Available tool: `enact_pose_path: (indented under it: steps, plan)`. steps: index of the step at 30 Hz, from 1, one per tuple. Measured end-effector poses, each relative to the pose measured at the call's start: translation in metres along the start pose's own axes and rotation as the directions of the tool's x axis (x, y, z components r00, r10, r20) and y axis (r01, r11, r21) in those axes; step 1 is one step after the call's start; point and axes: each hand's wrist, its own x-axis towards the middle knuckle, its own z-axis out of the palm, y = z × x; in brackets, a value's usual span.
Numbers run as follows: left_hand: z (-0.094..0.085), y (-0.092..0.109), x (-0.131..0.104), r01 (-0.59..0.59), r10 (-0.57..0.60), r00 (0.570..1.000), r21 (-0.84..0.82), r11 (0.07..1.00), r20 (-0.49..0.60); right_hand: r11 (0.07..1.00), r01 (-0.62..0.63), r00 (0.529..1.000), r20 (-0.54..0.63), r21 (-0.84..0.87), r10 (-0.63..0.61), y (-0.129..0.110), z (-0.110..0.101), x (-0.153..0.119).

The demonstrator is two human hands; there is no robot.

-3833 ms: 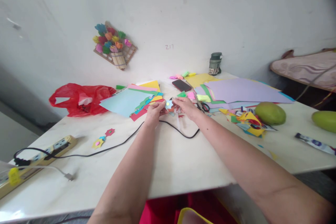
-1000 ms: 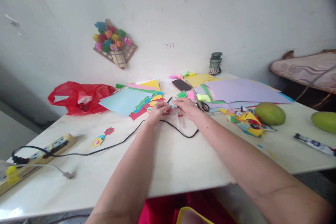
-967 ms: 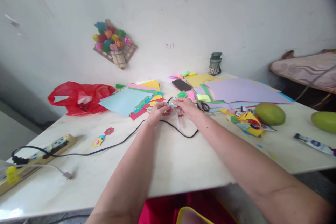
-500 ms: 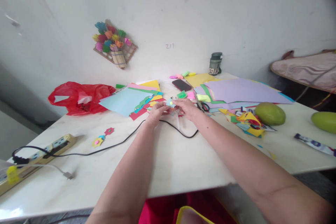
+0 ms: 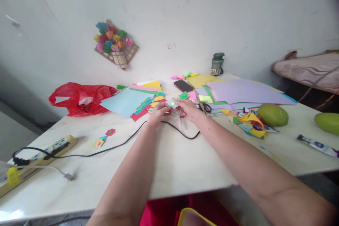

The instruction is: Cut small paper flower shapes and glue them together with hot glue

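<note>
Head-worn view, facing forward and down

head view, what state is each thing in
light-blue flower, held
left hand, at flower's edge, grip unclear
right hand, fingers pinching flower
phone, flat, screen dark
flask, upright, lid on
red bag, crumpled
black plug, in power strip
white cable end, loose
scissors, partly hidden, blades unclear

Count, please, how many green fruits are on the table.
2: one green fruit beside the paper scraps, another green fruit cut off by the picture's right edge. No others show.
</note>
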Motion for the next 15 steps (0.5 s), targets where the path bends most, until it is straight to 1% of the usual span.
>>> enact_pose_path:
  steps: [3, 8, 10, 15]
  plan:
    - [0.0013, 0.0012, -0.0007, 0.004, -0.005, 1.0, 0.01, 1.0, 0.015, 1.0, 0.002, 0.999, -0.033, -0.02, -0.002, -0.0012, 0.0017, -0.0006]
    - [0.0014, 0.0005, -0.0006, 0.013, -0.013, 0.999, 0.013, 1.0, 0.041, 0.998, 0.051, 0.995, -0.088, -0.029, -0.053, -0.002, 0.0044, -0.001]
    - [0.0004, -0.0003, -0.0002, 0.005, -0.005, 0.999, 0.006, 1.0, 0.038, 0.998, 0.053, 0.995, -0.08, -0.024, -0.055, -0.0018, 0.0045, -0.0012]
    - [-0.002, 0.0, 0.0004, 0.006, -0.006, 1.0, 0.014, 1.0, 0.008, 0.999, 0.013, 0.999, -0.032, -0.04, -0.014, -0.0008, 0.0009, 0.0007]
